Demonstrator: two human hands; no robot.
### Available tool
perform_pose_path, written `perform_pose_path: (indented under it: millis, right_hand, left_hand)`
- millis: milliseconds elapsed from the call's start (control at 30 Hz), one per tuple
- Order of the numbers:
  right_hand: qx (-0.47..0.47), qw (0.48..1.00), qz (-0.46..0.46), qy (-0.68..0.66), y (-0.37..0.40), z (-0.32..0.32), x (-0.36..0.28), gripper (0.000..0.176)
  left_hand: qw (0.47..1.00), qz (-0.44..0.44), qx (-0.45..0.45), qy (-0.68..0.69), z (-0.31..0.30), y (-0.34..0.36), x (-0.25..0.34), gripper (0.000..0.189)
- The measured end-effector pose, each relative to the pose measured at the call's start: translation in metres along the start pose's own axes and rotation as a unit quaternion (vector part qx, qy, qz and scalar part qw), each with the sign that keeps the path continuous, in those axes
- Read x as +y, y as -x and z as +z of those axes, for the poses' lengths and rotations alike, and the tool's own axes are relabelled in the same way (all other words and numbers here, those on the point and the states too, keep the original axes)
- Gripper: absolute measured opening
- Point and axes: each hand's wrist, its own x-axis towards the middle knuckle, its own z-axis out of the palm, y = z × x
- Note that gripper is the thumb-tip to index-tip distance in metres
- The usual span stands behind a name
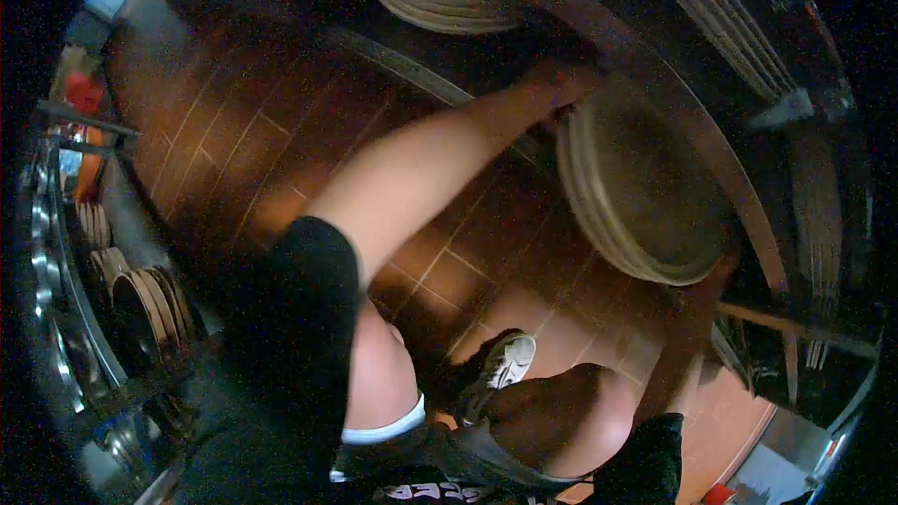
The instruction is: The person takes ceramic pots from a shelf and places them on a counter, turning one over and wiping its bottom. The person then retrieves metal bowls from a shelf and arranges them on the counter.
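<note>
A stack of large round plates (655, 192) is tilted in front of me under the edge of a shelf. My left hand (569, 86) is at its far rim, with the fingers closed around the edge, dim and partly in shadow. At the near rim is my right hand (716, 279), dark and blurred, and it seems to hold the stack from the other side. Several plate edges show along the left of the stack. Another stack of plates (444, 7) sits farther back, beyond my left hand.
A curved shelf edge (720, 145) runs above the plates. More stacked items (720, 19) stand at the upper right. Round-rimmed dishes (150, 309) fill a rack on the left. Brown floor tiles (271, 131) and my shoe (513, 357) show below.
</note>
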Motion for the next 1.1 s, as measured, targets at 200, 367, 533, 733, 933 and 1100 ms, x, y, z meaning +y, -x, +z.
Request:
perform_pose_path:
  millis: [200,367,533,733,933,1100]
  right_hand:
    - [0.029,0.997,-0.002,0.069,-0.027,-0.003,-0.006,0.046]
    - [0.044,0.995,-0.005,0.095,-0.033,-0.004,-0.01,0.044]
    - [0.06,0.992,-0.008,0.109,-0.034,-0.003,-0.013,0.043]
    - [0.081,0.989,-0.009,0.124,-0.041,0.006,-0.005,0.041]
    - [0.096,0.986,-0.004,0.134,-0.046,0.006,-0.001,0.039]
    - [0.104,0.985,-0.013,0.137,-0.054,0.009,-0.002,0.038]
  left_hand:
    - [0.978,0.122,0.164,-0.047,0.053,-0.03,-0.029,0.051]
    - [0.974,0.168,0.148,0.017,0.05,-0.027,-0.009,0.044]
    - [0.979,0.179,0.024,0.091,0.058,-0.052,-0.039,0.044]
    - [0.998,0.027,0.051,-0.023,0.05,-0.042,-0.053,0.046]
    - [0.993,0.038,-0.09,0.061,0.016,-0.036,-0.04,0.043]
    - [0.995,0.083,-0.054,0.025,0.027,-0.067,-0.033,0.042]
